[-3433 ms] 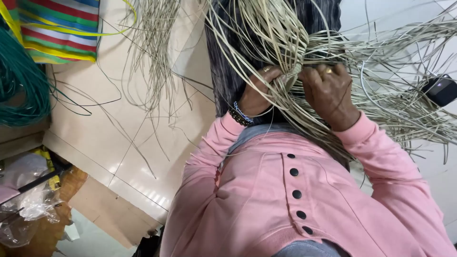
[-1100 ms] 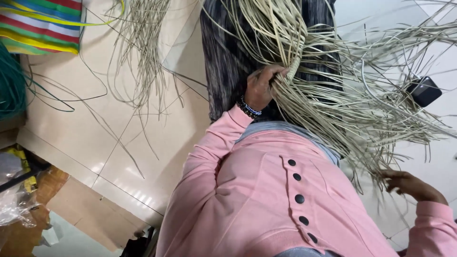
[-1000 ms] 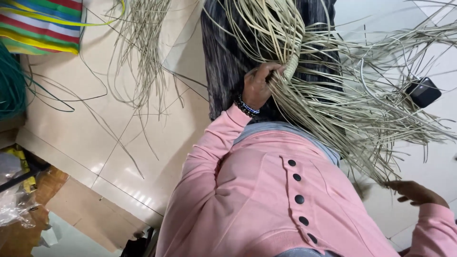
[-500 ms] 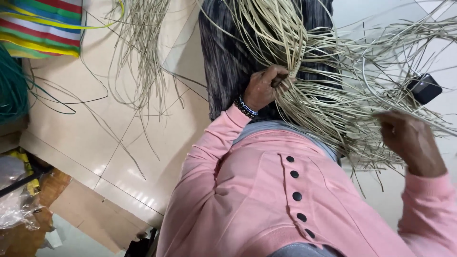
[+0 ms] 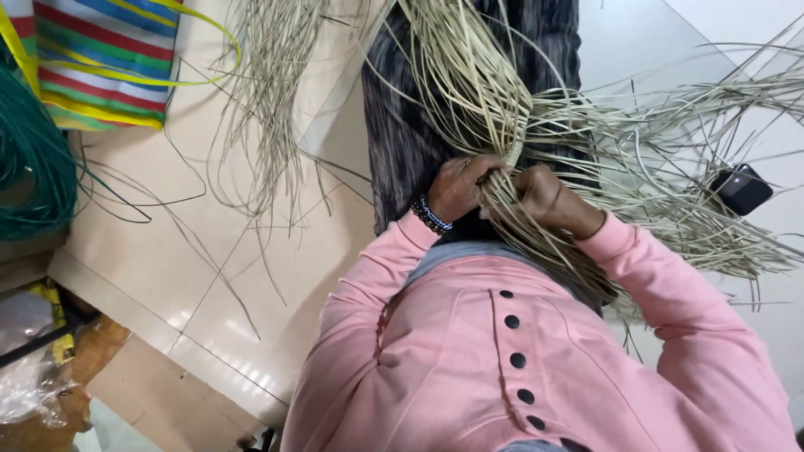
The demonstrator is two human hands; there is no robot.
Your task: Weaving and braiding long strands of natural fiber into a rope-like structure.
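A big bundle of pale cane strips (image 5: pixel 586 159) fans out from a small woven core (image 5: pixel 512 153) held over my lap. My left hand (image 5: pixel 456 186), with a beaded bracelet at the wrist, grips the strips just below the core. My right hand (image 5: pixel 548 199) sits right beside it, fingers closed on strips of the same bundle. Loose strip ends hang over my pink buttoned top (image 5: pixel 502 335) and spread to the right. My dark striped garment (image 5: pixel 402 134) lies under the bundle.
A separate heap of pale strips (image 5: pixel 268 92) lies on the tan tiled floor (image 5: pixel 167 243). A green cord coil (image 5: pixel 29 159) and a striped bag (image 5: pixel 100 59) are at the left. A dark phone (image 5: pixel 741 188) rests at the right. Plastic wrap (image 5: pixel 33 377) sits lower left.
My right hand swept out to the lower right along the loose strips, then came back up to the core next to my left hand. My left hand stayed on the bundle.
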